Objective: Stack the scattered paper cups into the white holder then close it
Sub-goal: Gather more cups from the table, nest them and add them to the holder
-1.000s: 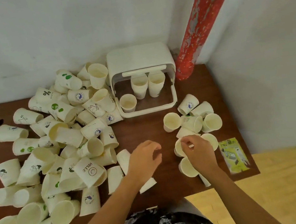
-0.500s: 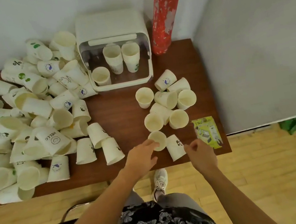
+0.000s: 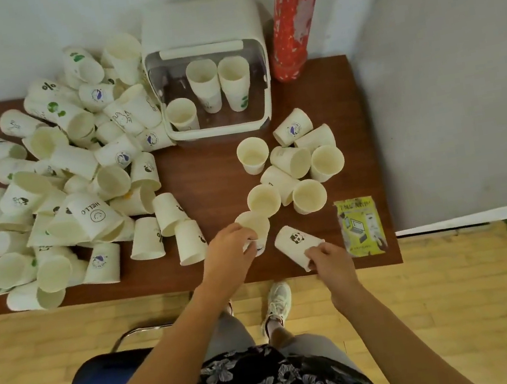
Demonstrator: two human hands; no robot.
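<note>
Fingers of the left hand [image 3: 227, 255] curl round an upright cup [image 3: 255, 224] — right hand [image 3: 330, 261] pinches the panda cup [image 3: 296, 243] lying just beside.

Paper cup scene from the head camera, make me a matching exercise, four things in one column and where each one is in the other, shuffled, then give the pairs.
Things
1. panda cup
2. yellow packet
3. red pole
4. HELLO cup

Places
A. in the big pile left of the white holder
B. held at its rim by the right hand
C. flat near the table's right front corner
D. right of the holder, against the wall

Pairs: 1-B, 2-C, 3-D, 4-A
</note>
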